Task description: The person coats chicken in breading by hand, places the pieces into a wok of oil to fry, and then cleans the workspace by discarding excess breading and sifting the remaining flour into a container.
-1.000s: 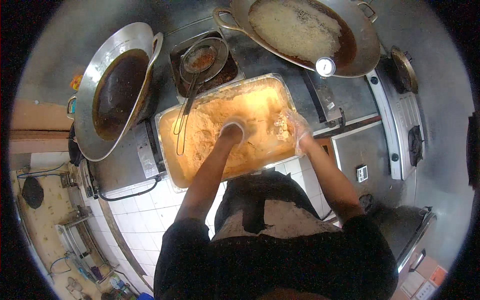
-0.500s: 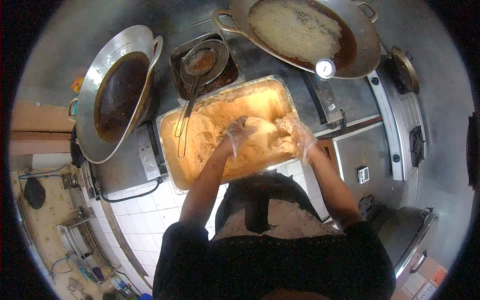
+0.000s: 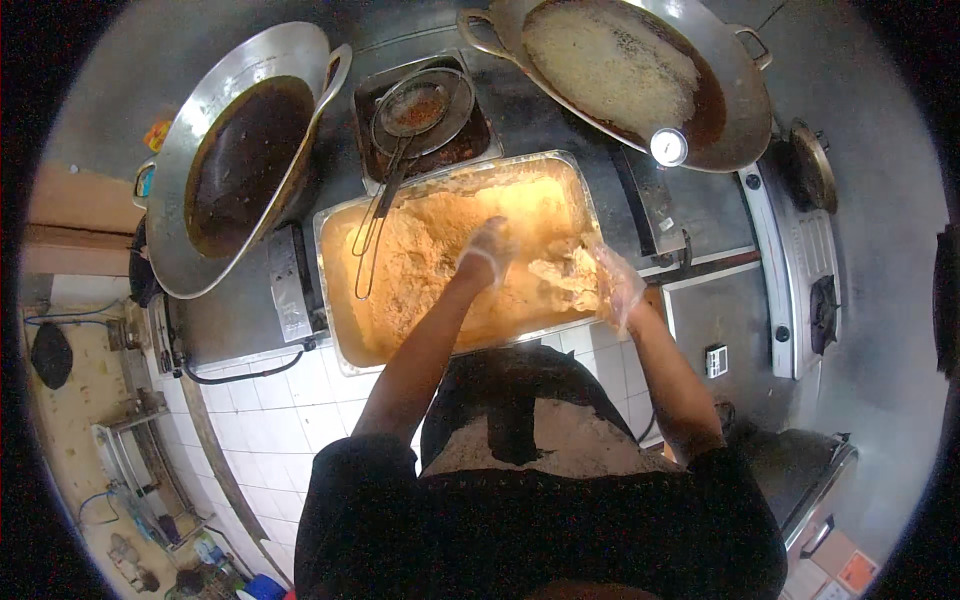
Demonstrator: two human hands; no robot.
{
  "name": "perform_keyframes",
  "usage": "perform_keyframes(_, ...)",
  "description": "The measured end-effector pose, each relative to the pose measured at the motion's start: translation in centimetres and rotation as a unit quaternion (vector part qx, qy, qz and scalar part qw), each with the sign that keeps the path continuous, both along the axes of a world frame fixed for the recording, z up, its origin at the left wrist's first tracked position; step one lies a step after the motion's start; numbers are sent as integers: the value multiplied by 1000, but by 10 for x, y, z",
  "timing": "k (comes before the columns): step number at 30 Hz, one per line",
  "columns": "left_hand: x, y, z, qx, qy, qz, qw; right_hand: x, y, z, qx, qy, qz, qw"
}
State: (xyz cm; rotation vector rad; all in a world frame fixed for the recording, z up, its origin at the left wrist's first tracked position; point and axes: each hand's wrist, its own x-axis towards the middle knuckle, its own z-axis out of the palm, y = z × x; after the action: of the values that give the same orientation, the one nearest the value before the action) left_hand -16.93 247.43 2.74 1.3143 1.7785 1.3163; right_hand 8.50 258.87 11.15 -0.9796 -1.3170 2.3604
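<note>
A large metal tray [image 3: 347, 366] holds pale orange flour [image 3: 420, 230], with lumpy, darker clumps toward its left half. Over the middle of it is my left hand [image 3: 486, 256] in a clear plastic glove, its fingers down at the flour and smeared by motion. At the tray's right side my right hand [image 3: 618, 285], also in a clear glove, grips a craggy flour-coated piece [image 3: 568, 279], whose kind I cannot make out. A long-handled wire strainer [image 3: 415, 108] rests over a smaller pan behind, its handle reaching across the tray's back left edge.
Back left stands a big wok [image 3: 255, 165] of dark oil. Another wok [image 3: 735, 110] at the back right holds foaming oil, with a round dial thermometer [image 3: 668, 147] at its rim. A small white digital device [image 3: 716, 361] lies on the metal counter at right.
My left hand has shifted slightly right and up over the flour. My right hand has moved slightly right and down, with the coated piece. The whole view has shifted a little.
</note>
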Motion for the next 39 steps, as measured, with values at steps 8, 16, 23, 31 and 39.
perform_keyframes(8, 14, 28, -20, -276, 144, -212, 926, -1, -9, 16, -23, -58, -53, 997)
perform_keyframes(16, 29, 21, -27, -172, 67, -339, 922, -3, -8, 40, -117, -61, -134, 982)
perform_keyframes(23, -33, 3, 111, -143, -6, -157, 977, -18, 10, 27, 283, -60, 82, 954)
perform_keyframes(31, -52, 1, 80, -114, -228, -206, 945, -89, 4, 82, 285, -237, 323, 871)
perform_keyframes(39, -87, -55, 57, -142, 99, 38, 984, -122, -24, 118, 397, -342, 314, 792)
